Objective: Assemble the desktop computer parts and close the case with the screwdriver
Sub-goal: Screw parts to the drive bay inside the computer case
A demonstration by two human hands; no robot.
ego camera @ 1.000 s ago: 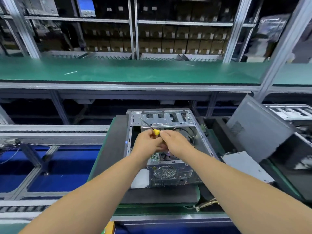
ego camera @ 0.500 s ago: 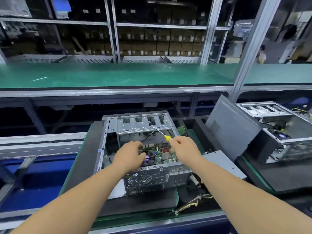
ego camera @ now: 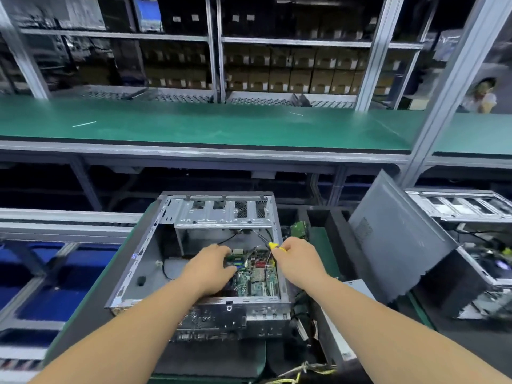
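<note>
While your head is tipped down over the bench, the open computer case (ego camera: 194,273) lies on its side at lower centre of the frame, its interior facing up, resting on a dark mat (ego camera: 91,284) over the green bench.

Your left hand (ego camera: 210,266) reaches into the case from the lower left, with the fingers bent down onto the green motherboard (ego camera: 256,281) in the right half of the case; whether they pinch anything there is hidden by the back of the hand.

Your right hand (ego camera: 297,260) comes in from the lower right and is curled round the yellow-handled screwdriver (ego camera: 267,241). Only a short piece of yellow handle shows past the fingers, and the thin metal shaft runs up and left toward the drive cage (ego camera: 221,214) at the far end of the case. The tip is near a black cable there; whether it touches anything is too blurred to tell.

A grey side panel (ego camera: 393,245) leans tilted at right of the case, propped against a second open case (ego camera: 471,245) at the right edge. A small green circuit board (ego camera: 300,227) sits just beyond the case's upper right corner. Loose yellow wires (ego camera: 299,376) lie at bottom centre. A long green shelf (ego camera: 221,126) crosses the upper middle of the frame.
</note>
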